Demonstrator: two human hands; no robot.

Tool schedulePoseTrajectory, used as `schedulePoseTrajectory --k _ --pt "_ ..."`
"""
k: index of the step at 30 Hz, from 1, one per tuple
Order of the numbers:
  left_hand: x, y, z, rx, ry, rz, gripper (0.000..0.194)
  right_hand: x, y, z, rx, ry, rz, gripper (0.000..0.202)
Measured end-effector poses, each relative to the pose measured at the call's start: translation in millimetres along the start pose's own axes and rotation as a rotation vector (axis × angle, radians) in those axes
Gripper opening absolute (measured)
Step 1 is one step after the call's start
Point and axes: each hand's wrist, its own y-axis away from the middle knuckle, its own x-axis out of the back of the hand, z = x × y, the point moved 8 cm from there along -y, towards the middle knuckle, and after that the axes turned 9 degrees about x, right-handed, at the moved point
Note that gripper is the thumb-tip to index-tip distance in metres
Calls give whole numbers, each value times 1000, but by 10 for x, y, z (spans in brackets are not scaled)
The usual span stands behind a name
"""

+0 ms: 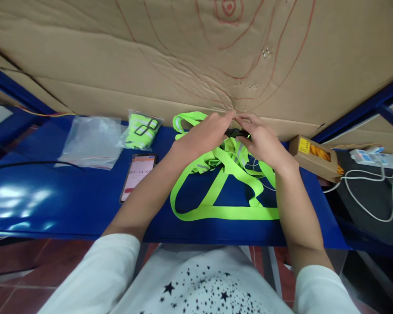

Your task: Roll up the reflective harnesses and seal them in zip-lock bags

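Note:
Bright yellow-green straps with grey reflective stripes lie in a loose tangle on the blue table. At the far side of the tangle, against the cardboard, my left hand and my right hand meet at the fingertips. Between them is a black buckle, which both hands grip, one from each side. Whether its two halves are joined cannot be made out. Some thin pale cord shows under the straps near my right wrist.
Upright cardboard with red lines backs the table. To the left are clear plastic bags, a bagged yellow-green bundle and a phone. A brown box and white cables are at right.

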Motion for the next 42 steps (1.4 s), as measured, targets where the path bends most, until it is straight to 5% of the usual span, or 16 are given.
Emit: schedulePoseTrajectory --k 4,10,16,21,26,35,42 --pt "69 57 43 -7 37 3 59 33 19 36 -57 -48 63 61" --pt "46 141 160 17 8 -104 52 -13 13 5 -61 -22 -37 12" --pt "22 110 190 -42 56 -101 57 -15 -10 -36 -42 -59 -51 12" --pt "304 102 87 -219 390 -105 56 261 7 -109 -26 -70 90 9" --pt "561 99 -100 -201 519 -43 61 434 66 -175 -13 -28 262 24" --pt "510 94 55 -223 611 -89 64 558 141 -253 28 -105 409 26" --pt "452 50 47 -210 624 -66 59 629 181 -256 -38 31 404 27"
